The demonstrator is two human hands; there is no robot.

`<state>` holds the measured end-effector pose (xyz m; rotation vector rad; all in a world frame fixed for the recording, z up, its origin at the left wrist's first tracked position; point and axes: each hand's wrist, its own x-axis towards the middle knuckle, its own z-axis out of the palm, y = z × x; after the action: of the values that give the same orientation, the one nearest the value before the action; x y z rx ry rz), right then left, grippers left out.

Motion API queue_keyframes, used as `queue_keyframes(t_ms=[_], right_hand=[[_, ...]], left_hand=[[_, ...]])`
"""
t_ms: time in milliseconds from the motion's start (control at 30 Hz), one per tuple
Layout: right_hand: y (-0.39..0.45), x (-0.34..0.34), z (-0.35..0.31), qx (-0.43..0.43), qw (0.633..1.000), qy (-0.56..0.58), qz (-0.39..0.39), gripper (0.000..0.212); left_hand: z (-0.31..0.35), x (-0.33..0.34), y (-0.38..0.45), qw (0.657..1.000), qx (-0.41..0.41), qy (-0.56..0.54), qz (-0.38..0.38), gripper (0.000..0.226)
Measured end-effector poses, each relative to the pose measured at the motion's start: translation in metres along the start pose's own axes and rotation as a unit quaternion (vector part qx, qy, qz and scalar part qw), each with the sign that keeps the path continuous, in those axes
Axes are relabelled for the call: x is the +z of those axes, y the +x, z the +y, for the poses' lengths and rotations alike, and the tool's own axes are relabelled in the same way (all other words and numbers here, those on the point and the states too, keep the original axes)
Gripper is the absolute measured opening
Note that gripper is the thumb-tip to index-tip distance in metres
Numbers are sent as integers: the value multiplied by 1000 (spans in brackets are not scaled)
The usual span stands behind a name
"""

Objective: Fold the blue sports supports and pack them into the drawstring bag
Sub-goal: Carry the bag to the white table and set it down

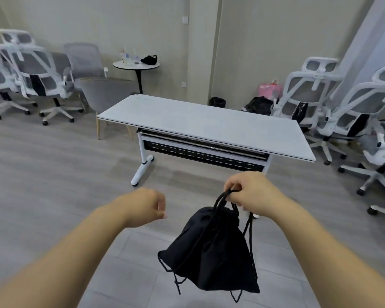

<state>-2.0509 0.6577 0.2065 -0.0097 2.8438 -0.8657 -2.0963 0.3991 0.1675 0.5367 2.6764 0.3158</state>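
Observation:
A black drawstring bag [211, 252] hangs in the air above the floor, its mouth cinched tight. My right hand [251, 192] grips the bag's black cords at the top and carries its weight. My left hand [148, 206] hovers to the left of the bag with fingers curled in a loose fist, holding nothing. No blue sports supports show anywhere; whether they are inside the bag cannot be told.
A long white table [209, 125] on castors stands ahead. White mesh office chairs [38, 74] line the left wall, with more office chairs [342, 107] at the right. A small round side table [136, 65] and a grey armchair [102, 90] stand behind.

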Motion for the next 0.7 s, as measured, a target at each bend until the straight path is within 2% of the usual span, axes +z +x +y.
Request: queue_keyframes(t_ms=[167,300,467,533,633,700], right_hand=[[87,-13,-4,-31,999,4,-8,12],[149,-25,-9,-66,998,0,-10,22],[228,-41,-24,-110,993,49,10,32],[259,-47,-35,-139,986,86,17,36],[307,-60,-53,-178,975,130,30,41],[338,-71,-67,-200,965,163,42,39]], left_hand=[[-29,-22,64,999,-32,-33,-1,15],[-55,-37,115,998,-44,-40,-17,14],[-86,-71,190,998,-30,-62,11,20],[-99,-86,223,995,-10,-97,24,35],[-122,-111,269,986,27,-161,24,72],[-137,-129,296,986,42,-160,10,91]])
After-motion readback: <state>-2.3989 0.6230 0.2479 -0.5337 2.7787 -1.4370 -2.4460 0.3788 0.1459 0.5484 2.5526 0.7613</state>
